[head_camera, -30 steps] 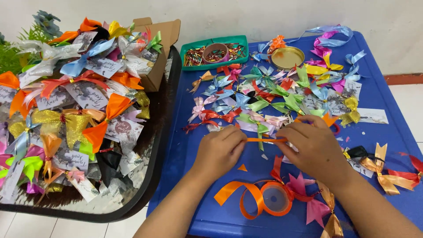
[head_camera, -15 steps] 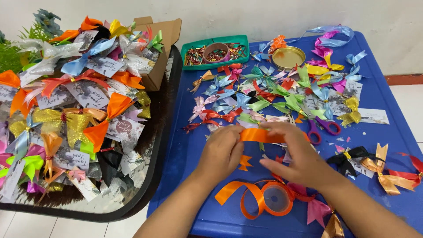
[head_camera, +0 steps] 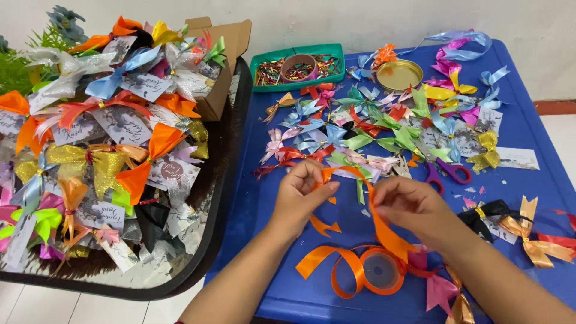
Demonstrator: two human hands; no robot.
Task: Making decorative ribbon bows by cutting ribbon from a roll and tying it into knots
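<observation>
My left hand (head_camera: 303, 195) and my right hand (head_camera: 414, 207) hold a strip of orange ribbon (head_camera: 375, 210) between them, just above the blue table (head_camera: 528, 138). The left fingers pinch a small loop at its top. The strip arcs over to the right hand and runs down to the orange ribbon roll (head_camera: 378, 271) lying near the table's front edge. A short orange offcut (head_camera: 324, 227) lies under the left hand.
Many finished coloured ribbon bows (head_camera: 384, 129) cover the table's middle and back. Purple-handled scissors (head_camera: 447, 175), a green tray of twist ties (head_camera: 297, 65) and a gold lid (head_camera: 399, 74) lie there too. A round dark tray (head_camera: 231, 162) at left holds bows tied to cards and an open cardboard box (head_camera: 225, 63).
Both hands have lifted the orange strip and bent it from a flat, straight piece into an arched loop. The right hand moved right and toward me; the scissors are now uncovered.
</observation>
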